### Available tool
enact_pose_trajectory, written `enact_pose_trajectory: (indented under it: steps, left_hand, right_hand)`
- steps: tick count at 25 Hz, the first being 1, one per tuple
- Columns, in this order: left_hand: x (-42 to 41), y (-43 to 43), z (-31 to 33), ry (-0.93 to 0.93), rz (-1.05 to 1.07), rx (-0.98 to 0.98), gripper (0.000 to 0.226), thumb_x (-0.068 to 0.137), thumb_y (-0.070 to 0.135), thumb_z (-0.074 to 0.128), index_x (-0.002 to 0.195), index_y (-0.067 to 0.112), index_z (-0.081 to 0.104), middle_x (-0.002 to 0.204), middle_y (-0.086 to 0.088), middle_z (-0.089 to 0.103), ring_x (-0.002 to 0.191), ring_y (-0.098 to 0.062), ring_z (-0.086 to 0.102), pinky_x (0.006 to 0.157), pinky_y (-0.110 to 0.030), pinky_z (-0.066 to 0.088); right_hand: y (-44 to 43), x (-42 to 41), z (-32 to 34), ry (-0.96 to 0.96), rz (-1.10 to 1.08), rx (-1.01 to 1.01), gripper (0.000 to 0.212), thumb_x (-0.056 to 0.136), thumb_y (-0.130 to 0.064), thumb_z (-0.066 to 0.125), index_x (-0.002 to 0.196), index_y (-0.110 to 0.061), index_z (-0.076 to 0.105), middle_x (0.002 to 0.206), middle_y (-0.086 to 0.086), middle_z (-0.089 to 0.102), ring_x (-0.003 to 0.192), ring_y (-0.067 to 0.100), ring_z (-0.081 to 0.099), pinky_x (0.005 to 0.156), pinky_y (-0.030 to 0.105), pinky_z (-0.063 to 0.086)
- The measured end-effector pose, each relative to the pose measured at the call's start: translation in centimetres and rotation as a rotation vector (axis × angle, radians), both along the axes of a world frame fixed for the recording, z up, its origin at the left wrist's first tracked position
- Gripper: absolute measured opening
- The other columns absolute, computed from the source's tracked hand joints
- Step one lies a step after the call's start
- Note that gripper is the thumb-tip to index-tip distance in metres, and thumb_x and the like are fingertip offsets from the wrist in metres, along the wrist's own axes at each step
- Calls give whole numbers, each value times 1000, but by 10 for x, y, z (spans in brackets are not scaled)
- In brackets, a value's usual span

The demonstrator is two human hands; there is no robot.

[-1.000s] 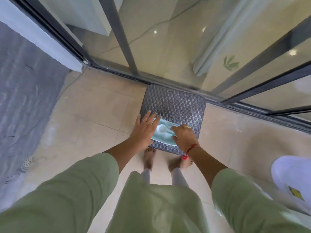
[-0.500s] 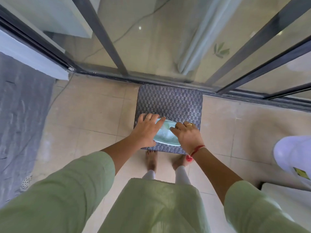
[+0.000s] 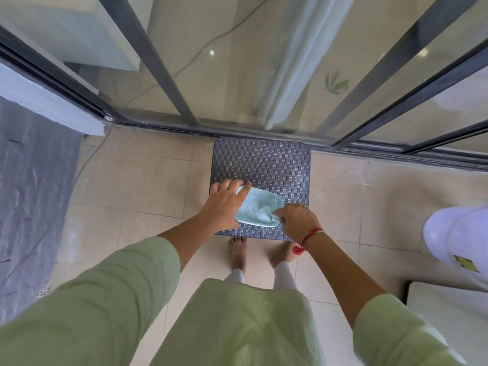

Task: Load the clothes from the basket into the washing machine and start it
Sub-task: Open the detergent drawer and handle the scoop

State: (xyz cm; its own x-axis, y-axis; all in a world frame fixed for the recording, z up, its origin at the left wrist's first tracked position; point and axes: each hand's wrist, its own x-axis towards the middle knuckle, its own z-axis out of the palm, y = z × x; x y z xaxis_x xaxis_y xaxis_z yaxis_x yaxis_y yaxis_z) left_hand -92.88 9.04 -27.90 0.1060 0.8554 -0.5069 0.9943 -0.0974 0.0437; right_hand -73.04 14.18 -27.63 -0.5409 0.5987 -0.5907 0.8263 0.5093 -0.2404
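Head view, looking straight down.

**Container:** one pale blue rectangular tub (image 3: 260, 200), open and tilted. It is held over the near half of a grey woven-pattern top (image 3: 264, 165). Whether that top is a stool seat or a basket lid cannot be told, nor whether the tub touches it.

**Contents:** pale blue-white powder (image 3: 250, 205), unevenly heaped. A scoop (image 3: 266, 213) of the same colour sits at the tub's near right corner.

**Hands:** the left hand (image 3: 224, 204) grips the tub's left end, fingers curled round it and forefinger along the far rim. The right hand (image 3: 298, 220) pinches the scoop between thumb and bent fingers. There is a ring on each hand and a red thread (image 3: 313, 233) round the right wrist.

**Surroundings:** the corner of a white, dark-edged appliance top (image 3: 449, 320) lies at lower right, well apart from the tub. Its type cannot be confirmed. Beyond it stands a white rounded object (image 3: 449, 228).

**Markings:** that object bears a yellow label (image 3: 466, 263), its print too small to read.

**Floor:** bare feet stand on beige tiles (image 3: 137, 186), just beside the grey top's near edge. A sliding glass door (image 3: 237, 75) is beyond.
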Motion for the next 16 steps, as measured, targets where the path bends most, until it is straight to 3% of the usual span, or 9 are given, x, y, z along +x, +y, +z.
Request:
enact_pose_trajectory:
  steps: [5, 9, 12, 16]
  left_hand:
    - [-3, -4, -7, -32, -7, -5, 101, 70, 34, 76, 148, 22, 14, 147, -4, 26, 131, -24, 30, 101, -40, 31]
    - [-9, -1, -12, -35, -33, 18, 99, 71, 32, 76, 148, 23, 15, 148, -3, 26, 133, -23, 29, 104, -39, 27]
    - [-13, -1, -21, -10, -55, 19, 97, 73, 28, 75, 148, 21, 14, 148, -5, 26, 135, -24, 28, 109, -43, 24]
    - [-12, -4, -28, 27, -49, -15, 103, 72, 24, 78, 149, 16, 10, 150, -7, 24, 141, -26, 20, 113, -50, 19]
  right_hand:
    - [-1, -11, -14, 101, -213, -205, 25, 92, -15, 48, 104, -13, 70, 104, 9, 69, 95, 26, 62, 78, 27, 46]
    - [-1, -8, -24, 310, -691, -475, 23, 91, -9, 56, 109, -5, 69, 95, 7, 66, 88, 20, 58, 66, 13, 42]
    - [-8, 4, -20, 440, -892, -484, 21, 90, -8, 58, 108, -5, 68, 91, 10, 67, 81, 18, 55, 77, 30, 48]
    - [-17, 18, 2, 602, -1075, -560, 16, 93, -8, 55, 104, -10, 67, 76, 1, 57, 65, 9, 47, 58, 19, 43]
